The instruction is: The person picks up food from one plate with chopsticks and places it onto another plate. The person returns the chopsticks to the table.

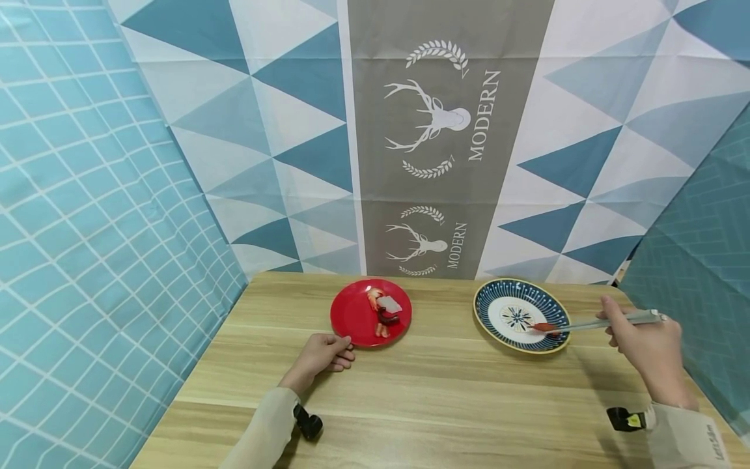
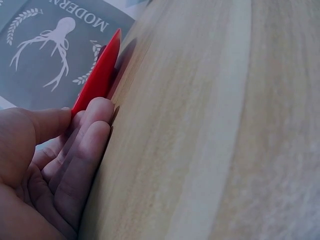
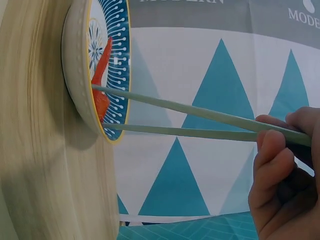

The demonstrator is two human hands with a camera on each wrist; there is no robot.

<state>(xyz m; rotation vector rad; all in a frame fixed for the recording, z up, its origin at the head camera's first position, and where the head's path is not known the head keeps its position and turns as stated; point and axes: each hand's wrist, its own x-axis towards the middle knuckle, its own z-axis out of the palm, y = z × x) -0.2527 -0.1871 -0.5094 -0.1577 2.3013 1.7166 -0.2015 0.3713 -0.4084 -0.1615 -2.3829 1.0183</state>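
My left hand [image 1: 324,358] pinches the near left rim of a red plate [image 1: 349,319], thumb on top and fingers beneath, as the left wrist view shows. Several small food pieces lie on that plate, among them a pale square piece [image 1: 389,303], a dark curved piece [image 1: 388,318] and an orange-and-white piece [image 1: 374,298]. Pale green chopsticks [image 3: 200,112] are gripped in my right hand [image 1: 653,345], their tips spread apart. Those tips reach to a red, tapering piece like a chili pepper [image 3: 103,62], which lies in a blue-and-white patterned dish [image 1: 493,306].
Both dishes stand toward the back of a wood-grain table [image 1: 422,397], the red plate left of the patterned one. A patterned cloth [image 1: 305,137] hangs behind the table, with a blue checked cloth [image 1: 88,215] on the left. Each wrist carries a small black camera.
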